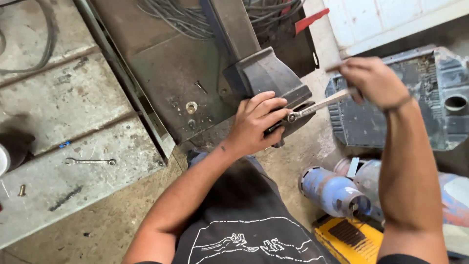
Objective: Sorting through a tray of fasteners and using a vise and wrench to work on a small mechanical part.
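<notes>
Item, centre of the frame: my left hand lay curled over the near end of the bench vise, fingers folded around the small dark part held at the vise's lower edge — what the part was I could not tell.

Item, upper right: my right hand was closed around the handle of a bright ring wrench, blurred. The wrench ran down and left from that fist, its ring end touching the part just beside my left fingertips.

Item, the vise: grey, bolted to a dark steel plate in the upper middle, overhanging the plate's lower right edge.

Item, left half of the frame: a worn plank bench, set apart from the plate by a metal rail. On it lay a second wrench, flat and well apart from both hands, and a small bolt near the left border.

Item, right side: a grey finned casting on the concrete floor, just behind my right wrist. Below it, lower right, a blue cylinder and a yellow box crowded the floor beside my right forearm.

Open room: bare concrete between the vise and the cylinder, and along the bench's near edge at lower left.
</notes>
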